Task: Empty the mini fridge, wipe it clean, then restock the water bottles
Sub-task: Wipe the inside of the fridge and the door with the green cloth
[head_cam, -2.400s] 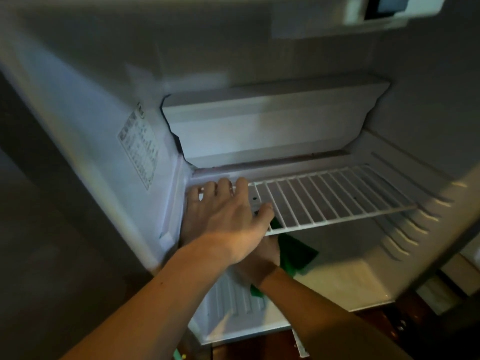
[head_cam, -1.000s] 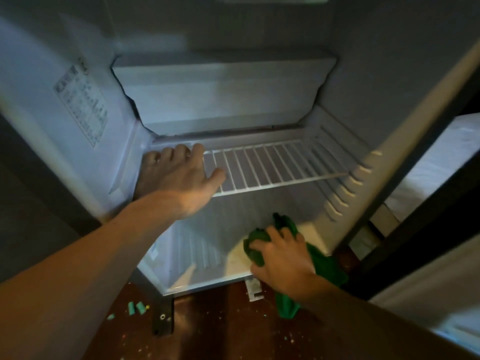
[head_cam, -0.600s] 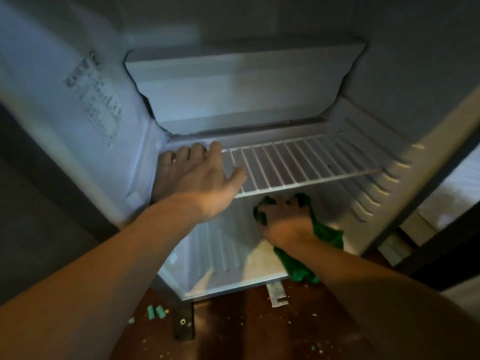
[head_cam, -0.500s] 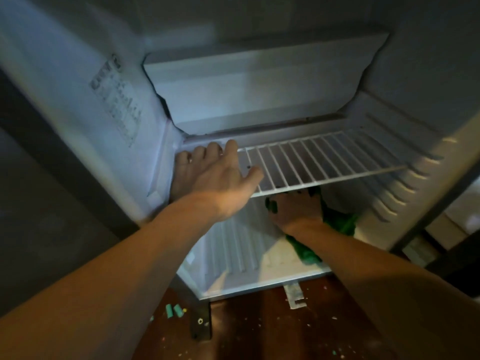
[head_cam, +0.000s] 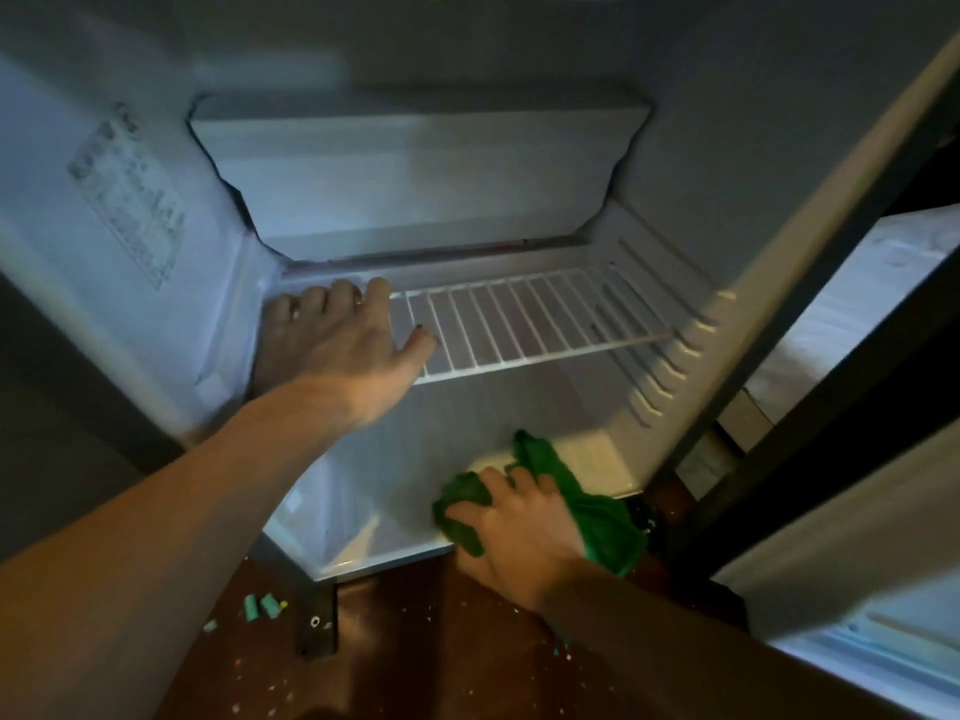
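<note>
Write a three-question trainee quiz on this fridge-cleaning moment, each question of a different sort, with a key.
1. True or false: the left hand rests flat on the wire shelf.
2. The green cloth gripped by the right hand lies: A) on the wire shelf; B) on the fridge floor, at its front edge; C) in the left hand.
3. Short answer: how many water bottles show inside the mini fridge?

Key: 1 true; 2 B; 3 none.
</note>
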Available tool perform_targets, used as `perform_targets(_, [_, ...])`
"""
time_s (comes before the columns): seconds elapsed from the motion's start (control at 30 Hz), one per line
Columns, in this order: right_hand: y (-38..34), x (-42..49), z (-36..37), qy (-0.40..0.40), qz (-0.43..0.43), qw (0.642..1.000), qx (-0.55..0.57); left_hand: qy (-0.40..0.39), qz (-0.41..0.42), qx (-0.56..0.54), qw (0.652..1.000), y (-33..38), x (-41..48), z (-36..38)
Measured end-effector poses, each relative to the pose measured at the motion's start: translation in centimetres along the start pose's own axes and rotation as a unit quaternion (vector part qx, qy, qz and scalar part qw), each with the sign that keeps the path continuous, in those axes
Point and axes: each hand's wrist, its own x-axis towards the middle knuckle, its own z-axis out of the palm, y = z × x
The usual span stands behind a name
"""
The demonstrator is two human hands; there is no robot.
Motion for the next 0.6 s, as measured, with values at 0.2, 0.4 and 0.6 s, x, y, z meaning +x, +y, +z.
perform_targets(0.2, [-8.2, 4.3, 1.9, 0.062, -0.052, 0.997, 0.015, 0.002, 0.007, -0.011, 1.000, -0.1, 0.3, 0.2])
perform_targets(0.4, [1.0, 3.2, 0.7, 0.016, 0.063, 0.998, 0.018, 0.002, 0.012, -0.017, 1.000, -0.3, -0.2, -0.2])
perform_targets(0.6, [7.5, 2.3, -1.4, -0.021, 0.220, 0.975, 0.021, 0.012, 0.007, -0.021, 1.000, 0.0, 0.1, -0.4])
